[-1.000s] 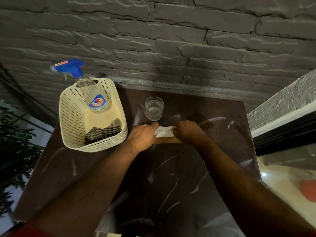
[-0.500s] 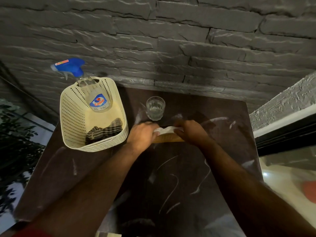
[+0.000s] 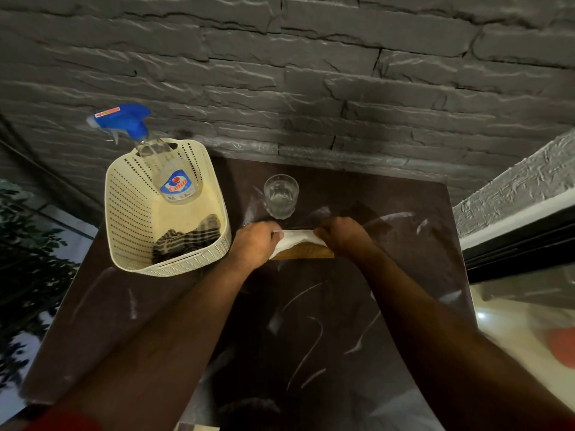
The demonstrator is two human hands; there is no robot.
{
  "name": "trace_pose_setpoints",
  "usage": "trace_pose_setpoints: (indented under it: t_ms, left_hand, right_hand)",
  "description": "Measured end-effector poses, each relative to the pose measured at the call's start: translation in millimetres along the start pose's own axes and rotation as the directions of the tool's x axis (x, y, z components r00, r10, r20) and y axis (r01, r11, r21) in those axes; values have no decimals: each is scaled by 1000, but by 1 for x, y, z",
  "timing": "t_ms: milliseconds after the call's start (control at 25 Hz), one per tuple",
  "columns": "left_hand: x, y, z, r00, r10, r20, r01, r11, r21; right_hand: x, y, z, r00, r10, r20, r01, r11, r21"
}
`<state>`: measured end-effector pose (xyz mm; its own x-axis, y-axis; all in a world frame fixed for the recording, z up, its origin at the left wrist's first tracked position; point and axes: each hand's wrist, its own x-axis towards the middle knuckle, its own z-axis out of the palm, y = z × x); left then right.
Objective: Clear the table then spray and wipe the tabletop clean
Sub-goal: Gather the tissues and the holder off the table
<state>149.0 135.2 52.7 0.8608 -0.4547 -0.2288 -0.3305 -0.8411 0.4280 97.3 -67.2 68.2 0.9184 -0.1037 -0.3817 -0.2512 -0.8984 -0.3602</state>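
A dark brown tabletop (image 3: 311, 321) with pale smears fills the middle. My left hand (image 3: 256, 244) and my right hand (image 3: 340, 237) each pinch one end of a white napkin (image 3: 295, 239), which lies over a thin wooden board (image 3: 306, 252). Just behind the hands stands a clear drinking glass (image 3: 281, 195) with a little water. At the left a cream perforated basket (image 3: 124, 213) holds a spray bottle (image 3: 165, 169) with a blue trigger head and a dark striped cloth (image 3: 186, 236).
A grey stone wall (image 3: 311, 88) backs the table. A white textured ledge (image 3: 513, 194) and dark window frame run along the right. Plant leaves (image 3: 28, 259) show at the left, below the table edge.
Both hands have stayed on the napkin and shifted slightly away from me with it. The napkin looks more bunched between them. Basket, bottle and glass have not moved.
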Motion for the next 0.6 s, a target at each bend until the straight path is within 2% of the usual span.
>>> trace_pose_setpoints:
  t_ms: [120,280,400,480,600]
  left_hand:
    - [3,-1,1,997,-59,-47,58,998,-25]
    - [-5,-1,0,959,196,-206,-153,966,209]
    - [-15,-3,-3,934,333,-129,-274,900,339]
    - [-18,-4,-2,939,341,-40,-297,866,401]
    - [-13,-4,-2,955,291,-55,-244,879,410]
  right_hand:
    - [1,-2,1,997,-9,-79,7,1000,-21]
    - [2,0,0,989,-105,-102,94,990,-106]
    - [-2,6,-4,982,-186,-32,179,972,-151]
    - [-2,9,-2,975,-223,20,220,936,-273]
    - [0,11,-2,976,-217,11,213,944,-250]
